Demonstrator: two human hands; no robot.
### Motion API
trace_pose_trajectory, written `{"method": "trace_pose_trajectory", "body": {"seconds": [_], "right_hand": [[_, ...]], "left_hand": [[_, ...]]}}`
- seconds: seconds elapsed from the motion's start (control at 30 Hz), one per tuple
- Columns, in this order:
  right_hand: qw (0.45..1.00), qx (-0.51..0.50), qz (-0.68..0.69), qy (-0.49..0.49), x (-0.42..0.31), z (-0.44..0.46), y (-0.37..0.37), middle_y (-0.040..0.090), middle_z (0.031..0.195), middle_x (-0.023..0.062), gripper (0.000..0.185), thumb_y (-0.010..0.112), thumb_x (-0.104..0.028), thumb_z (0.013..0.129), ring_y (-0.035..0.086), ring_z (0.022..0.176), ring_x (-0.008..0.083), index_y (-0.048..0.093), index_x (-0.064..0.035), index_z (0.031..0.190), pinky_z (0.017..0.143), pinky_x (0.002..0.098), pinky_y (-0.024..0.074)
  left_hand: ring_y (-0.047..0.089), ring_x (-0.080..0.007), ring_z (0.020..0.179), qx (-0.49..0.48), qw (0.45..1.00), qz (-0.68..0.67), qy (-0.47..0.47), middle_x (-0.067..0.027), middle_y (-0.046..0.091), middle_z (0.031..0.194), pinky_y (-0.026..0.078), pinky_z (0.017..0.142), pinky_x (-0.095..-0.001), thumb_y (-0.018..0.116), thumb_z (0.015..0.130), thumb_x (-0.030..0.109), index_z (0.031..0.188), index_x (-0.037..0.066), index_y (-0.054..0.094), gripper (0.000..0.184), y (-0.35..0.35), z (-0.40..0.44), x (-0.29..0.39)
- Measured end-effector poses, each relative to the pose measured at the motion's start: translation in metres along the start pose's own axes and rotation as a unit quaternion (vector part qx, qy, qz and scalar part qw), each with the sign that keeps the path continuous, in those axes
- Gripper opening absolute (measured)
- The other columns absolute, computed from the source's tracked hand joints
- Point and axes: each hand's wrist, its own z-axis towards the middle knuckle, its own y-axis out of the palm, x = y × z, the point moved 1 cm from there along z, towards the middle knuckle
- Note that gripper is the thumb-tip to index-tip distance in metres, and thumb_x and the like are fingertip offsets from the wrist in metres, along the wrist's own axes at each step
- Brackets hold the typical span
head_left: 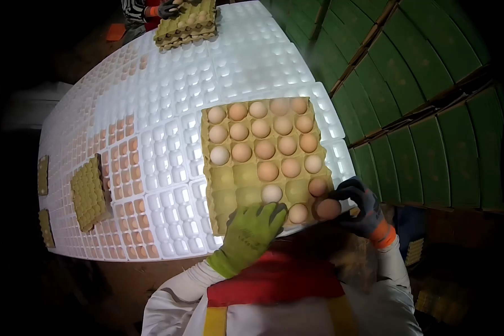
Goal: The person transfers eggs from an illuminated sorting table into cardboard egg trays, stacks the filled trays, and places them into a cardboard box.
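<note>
A pulp egg tray (224,199) lies on the white table at the front, with brown and pale eggs in many of its cups. Several cups at its near left hold nothing. My left hand (250,235), in a green glove, reaches over the near edge with fingers curled down into the cups, beside a brown egg (298,213). Whatever is under those fingers is hidden. At the near right corner, my right hand (364,213), in a grey glove with an orange cuff, has its fingers and thumb closed on a darker brown egg (329,209).
White plastic egg cartons (171,148) cover the table, those at the left filled with eggs. Another pulp tray (88,193) rests on them. At the far end, a person's gloved hand (168,9) is at stacked egg trays (186,28). Green boxes (397,123) line the right side.
</note>
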Motion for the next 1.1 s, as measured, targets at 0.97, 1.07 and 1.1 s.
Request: {"method": "trace_pose_trajectory", "body": {"seconds": [0.97,1.07,1.1], "right_hand": [[0.923,0.017,-0.381,0.047,-0.019,0.039,0.019,0.057,0.128,0.0133,0.054,0.086,-0.041,0.068,0.061,0.096,0.0336,0.072,-0.0228,0.117,0.079,0.0432,0.0538],[0.922,0.013,-0.382,0.057,-0.023,0.041,0.021,0.056,0.130,0.0130,0.053,0.086,-0.038,0.069,0.061,0.102,0.0333,0.072,-0.0224,0.118,0.082,0.0443,0.0538],[0.907,0.001,-0.416,0.062,-0.032,0.043,0.022,0.056,0.129,0.0132,0.053,0.087,-0.035,0.068,0.062,0.101,0.0342,0.072,-0.0220,0.118,0.081,0.0443,0.0541]], "left_hand": [[0.066,-0.0175,0.092,0.238,0.829,-0.442,-0.247,-0.0080,0.061,0.125,0.056,0.078,-0.0321,0.073,0.089,0.016,0.131,0.008,0.063,0.045,-0.033,-0.016,-0.123],[0.066,-0.0199,0.090,0.122,0.963,-0.083,-0.224,-0.0074,0.059,0.122,0.057,0.071,-0.0357,0.084,0.076,0.022,0.127,0.024,0.069,0.052,-0.061,0.016,-0.120],[0.064,-0.0263,0.094,0.094,0.975,0.001,-0.202,-0.0078,0.056,0.117,0.056,0.069,-0.0416,0.082,0.073,0.024,0.119,0.024,0.069,0.048,-0.055,0.026,-0.121]]}}
